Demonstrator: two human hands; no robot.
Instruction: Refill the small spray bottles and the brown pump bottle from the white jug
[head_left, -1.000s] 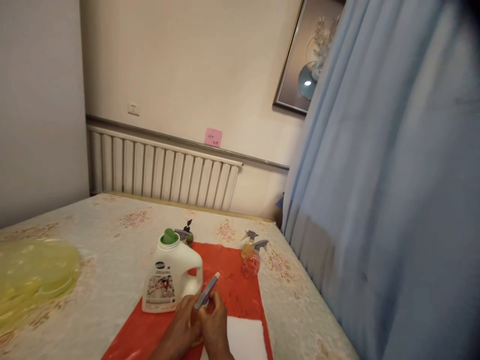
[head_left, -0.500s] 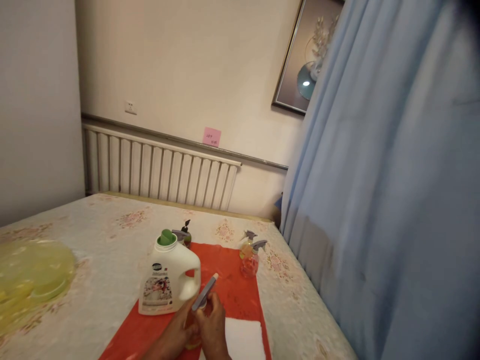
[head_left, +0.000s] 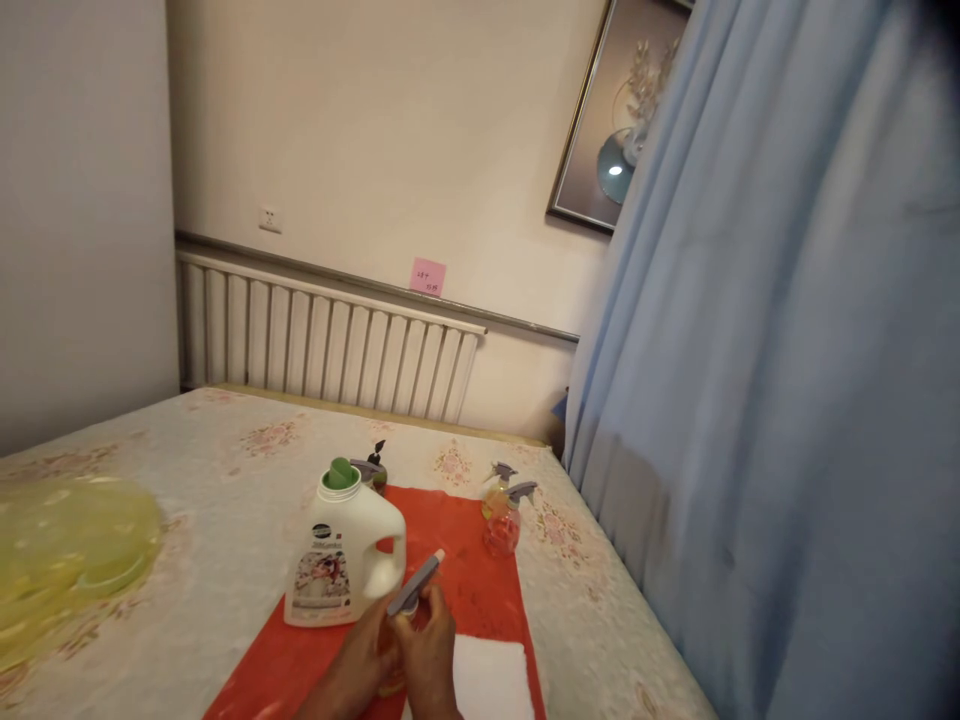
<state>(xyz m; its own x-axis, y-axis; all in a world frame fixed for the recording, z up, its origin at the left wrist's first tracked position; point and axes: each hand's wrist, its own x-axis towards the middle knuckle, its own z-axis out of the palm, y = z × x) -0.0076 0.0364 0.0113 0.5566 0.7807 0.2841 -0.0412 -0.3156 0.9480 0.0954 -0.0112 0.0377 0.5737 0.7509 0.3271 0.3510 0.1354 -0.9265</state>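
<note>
Leftmost, a yellow basin (head_left: 71, 545) lies on the flowered table (head_left: 225, 480), well apart from everything else. Next comes a white jug (head_left: 346, 550) with a green cap, standing upright on the far left part of a red mat (head_left: 465, 590); a small dark pump bottle (head_left: 373, 468) stands just behind it. Near the bottom edge, the left hand (head_left: 360, 655) and right hand (head_left: 429, 650) meet over the mat, both curled tight around a small spray bottle whose body is mostly hidden between them. Its grey trigger head (head_left: 415, 585) sticks up above the fingers, tilted toward the far right, just beside the jug's handle. A white cloth (head_left: 491, 678) lies on the mat, touching the right hand. Farther back at the mat's right edge stand two small sprayers (head_left: 504, 515), close together. A blue curtain (head_left: 787, 400) fills the right side.
</note>
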